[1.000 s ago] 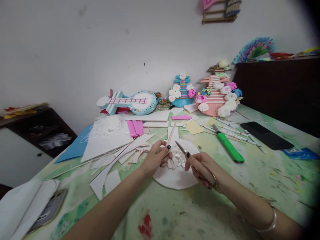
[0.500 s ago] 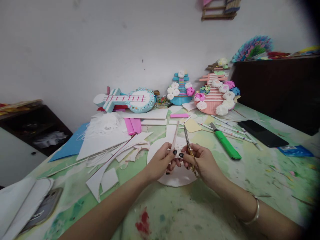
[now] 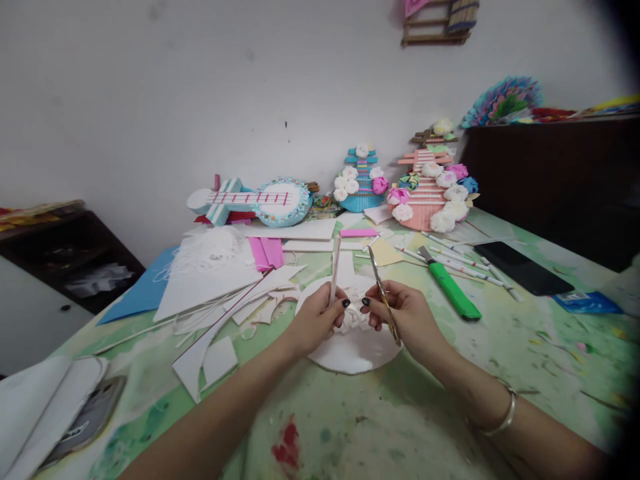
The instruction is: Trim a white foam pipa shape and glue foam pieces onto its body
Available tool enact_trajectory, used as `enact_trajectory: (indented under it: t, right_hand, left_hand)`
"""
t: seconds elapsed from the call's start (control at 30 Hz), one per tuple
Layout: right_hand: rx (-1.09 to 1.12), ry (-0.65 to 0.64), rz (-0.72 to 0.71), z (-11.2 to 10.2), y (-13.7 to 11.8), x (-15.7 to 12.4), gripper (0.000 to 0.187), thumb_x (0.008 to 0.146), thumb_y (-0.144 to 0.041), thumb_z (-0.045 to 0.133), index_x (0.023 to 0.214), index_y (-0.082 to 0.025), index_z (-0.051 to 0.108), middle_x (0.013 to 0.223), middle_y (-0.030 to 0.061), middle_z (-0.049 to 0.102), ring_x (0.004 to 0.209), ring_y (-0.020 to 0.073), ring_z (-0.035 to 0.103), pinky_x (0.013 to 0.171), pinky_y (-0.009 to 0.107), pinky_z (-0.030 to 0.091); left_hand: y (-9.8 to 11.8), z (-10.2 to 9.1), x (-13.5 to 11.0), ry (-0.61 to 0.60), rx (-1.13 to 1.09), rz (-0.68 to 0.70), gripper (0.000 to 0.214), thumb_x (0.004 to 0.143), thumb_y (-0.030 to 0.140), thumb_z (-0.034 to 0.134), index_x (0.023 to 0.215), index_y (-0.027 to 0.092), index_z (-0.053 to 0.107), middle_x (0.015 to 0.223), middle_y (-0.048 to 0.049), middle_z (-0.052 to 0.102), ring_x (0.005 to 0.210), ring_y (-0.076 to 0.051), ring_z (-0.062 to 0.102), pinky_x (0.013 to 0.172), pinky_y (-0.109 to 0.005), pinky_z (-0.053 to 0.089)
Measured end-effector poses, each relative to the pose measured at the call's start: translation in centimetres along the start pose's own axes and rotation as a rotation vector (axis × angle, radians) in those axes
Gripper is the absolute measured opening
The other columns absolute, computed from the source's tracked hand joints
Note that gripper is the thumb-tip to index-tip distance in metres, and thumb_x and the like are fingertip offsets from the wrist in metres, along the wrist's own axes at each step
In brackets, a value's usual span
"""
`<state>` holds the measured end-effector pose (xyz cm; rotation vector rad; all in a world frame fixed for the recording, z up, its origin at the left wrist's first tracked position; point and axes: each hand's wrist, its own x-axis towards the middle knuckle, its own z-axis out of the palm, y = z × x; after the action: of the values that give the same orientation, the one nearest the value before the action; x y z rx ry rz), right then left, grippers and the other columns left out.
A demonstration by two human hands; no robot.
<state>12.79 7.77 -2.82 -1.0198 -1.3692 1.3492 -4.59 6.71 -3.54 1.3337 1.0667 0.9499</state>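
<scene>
My left hand (image 3: 320, 313) is closed around a thin pale strip (image 3: 336, 267) that stands nearly upright from the fingers. In my right hand (image 3: 400, 310) is a pair of gold-handled scissors (image 3: 379, 279), blades pointing up and away from me; the thumb and fingertips are bent close together. Both hands hover over a round white board (image 3: 355, 357) with a narrow white neck (image 3: 343, 263) behind it. Small white curled scraps (image 3: 354, 315) lie on the board between the hands.
White offcuts (image 3: 220, 360) and a pile of shredded white strips (image 3: 215, 250) spread to the left. A green utility knife (image 3: 454, 287), several markers (image 3: 465, 261) and a black phone (image 3: 523, 267) lie right. Decorated model instruments (image 3: 283, 200) stand along the wall.
My hands have drawn apart, the left one moving left with the strip. White scraps now show on the board between them. The scissors stay in my right hand.
</scene>
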Motion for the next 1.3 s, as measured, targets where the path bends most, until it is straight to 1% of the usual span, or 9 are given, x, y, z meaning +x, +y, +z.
enact_trajectory:
  t: [0.07, 0.13, 0.23, 0.33, 0.5, 0.6, 0.73, 1.1, 1.3]
  right_hand:
    - [-0.111, -0.001, 0.035, -0.4, -0.1, -0.3, 0.036, 0.064, -0.047, 0.07, 0.071, -0.017, 0.052, 0.048, -0.003, 0.056, 0.032, 0.0074, 0.044, 0.032, 0.019, 0.034]
    - [-0.237, -0.082, 0.098, -0.8, -0.2, -0.7, 0.036, 0.068, -0.05, 0.066, 0.064, -0.017, 0.05, 0.038, -0.0051, 0.049, 0.025, 0.006, 0.035, 0.027, 0.018, 0.025]
    - [-0.311, -0.244, 0.155, -1.2, -0.4, -1.4, 0.041, 0.072, -0.053, 0.06, 0.058, -0.017, 0.047, 0.035, -0.0044, 0.047, 0.024, 0.0059, 0.034, 0.026, 0.017, 0.023]
    - [-0.363, -0.302, 0.224, -1.1, -0.5, -1.9, 0.044, 0.072, -0.057, 0.058, 0.057, -0.018, 0.045, 0.035, -0.0041, 0.046, 0.024, 0.0062, 0.035, 0.026, 0.017, 0.023]
    - [-0.39, -0.333, 0.297, -0.5, 0.1, -2.0, 0.044, 0.07, -0.06, 0.058, 0.063, -0.017, 0.049, 0.037, -0.0045, 0.047, 0.024, 0.0064, 0.035, 0.023, 0.017, 0.025]
    - [-0.4, -0.326, 0.338, -0.1, 0.9, -2.0, 0.048, 0.073, -0.064, 0.051, 0.063, -0.017, 0.048, 0.037, -0.0041, 0.048, 0.022, 0.0061, 0.033, 0.022, 0.017, 0.026]
    - [-0.402, -0.332, 0.345, 0.4, 1.4, -2.0, 0.052, 0.075, -0.069, 0.045, 0.063, -0.018, 0.047, 0.037, -0.0041, 0.047, 0.021, 0.0069, 0.034, 0.02, 0.018, 0.027]
    - [-0.325, -0.374, 0.409, 1.2, 0.5, -2.2, 0.06, 0.068, -0.077, 0.043, 0.063, -0.017, 0.047, 0.035, -0.0046, 0.045, 0.021, 0.0066, 0.034, 0.021, 0.017, 0.027]
    - [-0.322, -0.37, 0.401, 1.3, 0.0, -2.4, 0.058, 0.07, -0.075, 0.04, 0.061, -0.018, 0.045, 0.034, -0.0054, 0.042, 0.022, 0.0054, 0.033, 0.022, 0.016, 0.026]
  left_hand:
    - [0.0, -0.4, 0.2, 0.073, -0.012, -0.025, 0.026, 0.08, 0.041, 0.055, 0.08, 0.02, 0.04, 0.049, 0.0078, 0.043, 0.035, -0.003, 0.026, 0.033, -0.014, 0.017]
    - [0.1, -0.7, 0.3, 0.141, -0.075, -0.052, 0.03, 0.077, 0.043, 0.058, 0.077, 0.02, 0.038, 0.046, 0.0082, 0.042, 0.034, -0.002, 0.023, 0.033, -0.014, 0.015]
    - [0.4, -0.9, 0.3, 0.203, -0.201, -0.073, 0.036, 0.072, 0.044, 0.064, 0.076, 0.02, 0.037, 0.047, 0.0095, 0.039, 0.036, -0.001, 0.022, 0.035, -0.013, 0.013]
    - [0.8, -0.7, 0.2, 0.208, -0.299, -0.081, 0.039, 0.07, 0.043, 0.067, 0.075, 0.021, 0.036, 0.047, 0.0108, 0.033, 0.038, -0.001, 0.02, 0.036, -0.012, 0.011]
    - [0.8, 0.0, -0.1, 0.164, -0.283, -0.125, 0.035, 0.074, 0.039, 0.064, 0.072, 0.021, 0.034, 0.046, 0.0109, 0.029, 0.038, -0.002, 0.017, 0.036, -0.013, 0.01]
    - [0.6, 0.4, -0.2, 0.174, -0.231, -0.147, 0.03, 0.078, 0.036, 0.059, 0.072, 0.021, 0.034, 0.046, 0.0107, 0.029, 0.038, -0.002, 0.018, 0.035, -0.013, 0.011]
    - [0.3, 0.6, -0.3, 0.211, -0.183, -0.163, 0.026, 0.08, 0.034, 0.056, 0.071, 0.02, 0.036, 0.047, 0.0104, 0.03, 0.037, -0.002, 0.02, 0.034, -0.013, 0.012]
    - [0.6, 0.2, -0.3, 0.229, -0.13, -0.186, 0.021, 0.08, 0.028, 0.053, 0.071, 0.02, 0.037, 0.045, 0.0106, 0.029, 0.037, -0.003, 0.021, 0.034, -0.013, 0.013]
    - [0.4, -0.4, 0.0, 0.238, -0.069, -0.189, 0.02, 0.078, 0.028, 0.055, 0.069, 0.018, 0.04, 0.045, 0.0097, 0.034, 0.035, -0.002, 0.022, 0.033, -0.014, 0.013]
